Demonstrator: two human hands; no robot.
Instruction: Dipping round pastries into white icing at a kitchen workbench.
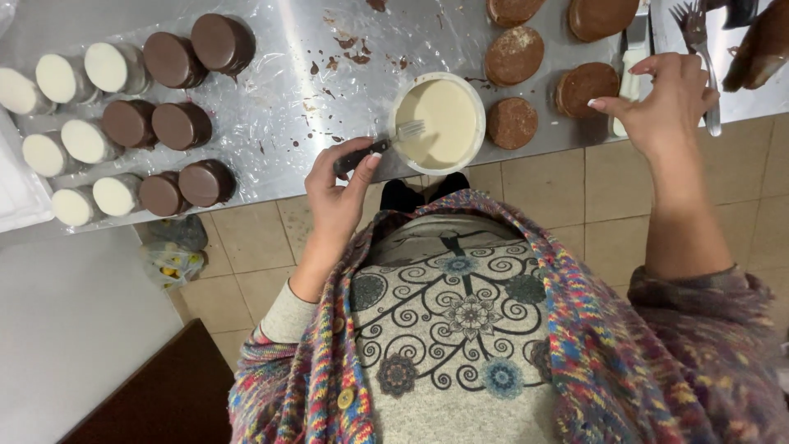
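Bright, even light from overhead, and the steel table point(329, 90) throws it straight back: a hard white streak of glare runs down its middle, with softer sheen on the crinkled film at the left. Shadows stay short and faint under the round cakes. Focus holds sharp across the centre; the far right corner smears slightly, and wide-lens stretch bends the edges.

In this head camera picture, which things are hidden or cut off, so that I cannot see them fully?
- Head view: the fork's tines lie in the white coating in the bowl; the left hand covers the handle end.
- Head view: the right hand hides whatever its fingers touch.
- Head view: a dark object at the top right is cut off by the edge.
- Head view: the top brown discs are cut off.
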